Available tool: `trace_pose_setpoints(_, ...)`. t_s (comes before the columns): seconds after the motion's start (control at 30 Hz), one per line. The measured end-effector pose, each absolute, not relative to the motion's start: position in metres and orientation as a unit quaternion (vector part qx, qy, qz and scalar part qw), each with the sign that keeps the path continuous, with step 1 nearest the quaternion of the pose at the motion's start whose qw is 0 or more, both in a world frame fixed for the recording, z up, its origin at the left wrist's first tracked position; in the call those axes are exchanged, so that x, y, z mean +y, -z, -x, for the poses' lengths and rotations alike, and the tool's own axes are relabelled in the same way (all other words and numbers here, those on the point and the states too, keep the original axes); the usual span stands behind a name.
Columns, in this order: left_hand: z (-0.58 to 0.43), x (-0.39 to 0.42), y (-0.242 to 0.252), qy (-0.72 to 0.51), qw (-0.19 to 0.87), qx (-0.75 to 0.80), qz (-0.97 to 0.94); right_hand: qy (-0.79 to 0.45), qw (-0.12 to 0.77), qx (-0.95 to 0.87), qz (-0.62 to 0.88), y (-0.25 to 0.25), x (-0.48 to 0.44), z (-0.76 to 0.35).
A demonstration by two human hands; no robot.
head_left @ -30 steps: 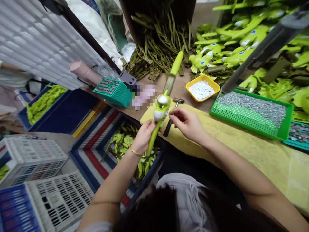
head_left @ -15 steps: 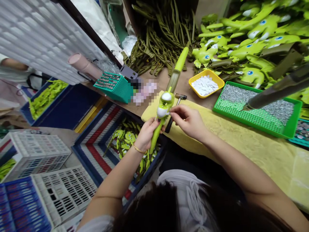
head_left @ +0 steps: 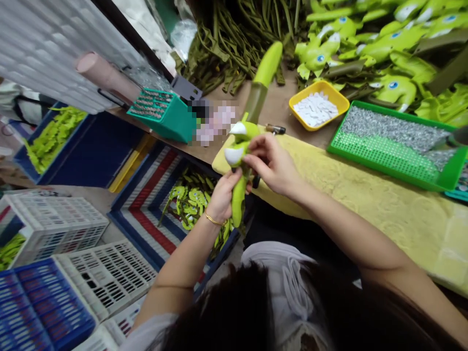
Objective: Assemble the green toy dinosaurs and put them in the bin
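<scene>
Head-camera view of a seated worker. A brown bench (head_left: 278,105), partly covered by a quilted yellow cloth (head_left: 365,219), runs across the frame; a blue crate with a striped lining (head_left: 146,219) stands below its edge. On the bench lie a perforated green tray (head_left: 387,163) of small metal parts and a shallow yellow tray (head_left: 331,100) of white pieces. A lime-green stuffed toy (head_left: 238,197) with white pointed pieces is held above the cloth's near edge. The left hand (head_left: 223,200) closes around its body; the right hand (head_left: 272,165) pinches its upper end. The toy appears light and soft, and is probably best held by its padded body.
</scene>
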State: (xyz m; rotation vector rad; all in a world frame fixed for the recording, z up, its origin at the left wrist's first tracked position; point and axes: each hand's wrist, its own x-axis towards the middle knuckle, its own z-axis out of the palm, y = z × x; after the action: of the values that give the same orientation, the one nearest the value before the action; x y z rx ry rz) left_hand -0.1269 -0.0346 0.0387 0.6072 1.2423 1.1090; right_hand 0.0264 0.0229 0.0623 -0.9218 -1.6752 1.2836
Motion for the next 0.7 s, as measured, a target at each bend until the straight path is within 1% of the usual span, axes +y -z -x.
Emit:
trace_pose_setpoints(0.07, 0.135, -0.039, -0.034, -0.490, 0.615, 0.551, -0.279, -0.492, 0.349, -0.690, 0.401, -0.052, 0.028, -0.027)
trace_pose_setpoints(0.1, 0.139, -0.041, -0.032, -0.491, 0.603, 0.559, -0.289, -0.461, 0.302, -0.713, 0.434, -0.046, 0.030, -0.027)
trace_pose_setpoints(0.17, 0.146, -0.044, -0.031, -0.488, 0.579, 0.576, -0.307, -0.368, 0.181, -0.765, 0.497, -0.032, 0.032, -0.026)
trace_pose_setpoints(0.23, 0.152, -0.046, -0.032, -0.482, 0.555, 0.594, -0.326, -0.289, 0.071, -0.799, 0.522, -0.024, 0.032, -0.026)
trace_pose_setpoints(0.27, 0.156, -0.048, -0.032, -0.479, 0.541, 0.604, -0.337, -0.272, 0.041, -0.806, 0.524, -0.022, 0.031, -0.027)
trace_pose_setpoints(0.3, 0.160, -0.050, -0.032, -0.473, 0.526, 0.615, -0.348, -0.269, 0.032, -0.806, 0.526, -0.022, 0.030, -0.031)
trace_pose_setpoints(0.37, 0.172, -0.058, -0.030, -0.465, 0.492, 0.640, -0.365, -0.290, 0.071, -0.783, 0.546, -0.028, 0.023, -0.045)
trace_pose_setpoints(0.5, 0.203, -0.088, -0.018, -0.423, 0.400, 0.707, -0.400, -0.357, 0.217, -0.684, 0.598, -0.039, -0.001, -0.088)
trace_pose_setpoints(0.6, 0.217, -0.116, -0.010, -0.334, 0.332, 0.762, -0.445, -0.392, 0.320, -0.664, 0.551, -0.038, -0.026, -0.104)
trace_pose_setpoints(0.7, 0.220, -0.134, -0.007, -0.218, 0.237, 0.796, -0.512, -0.401, 0.355, -0.678, 0.503, -0.035, -0.046, -0.099)
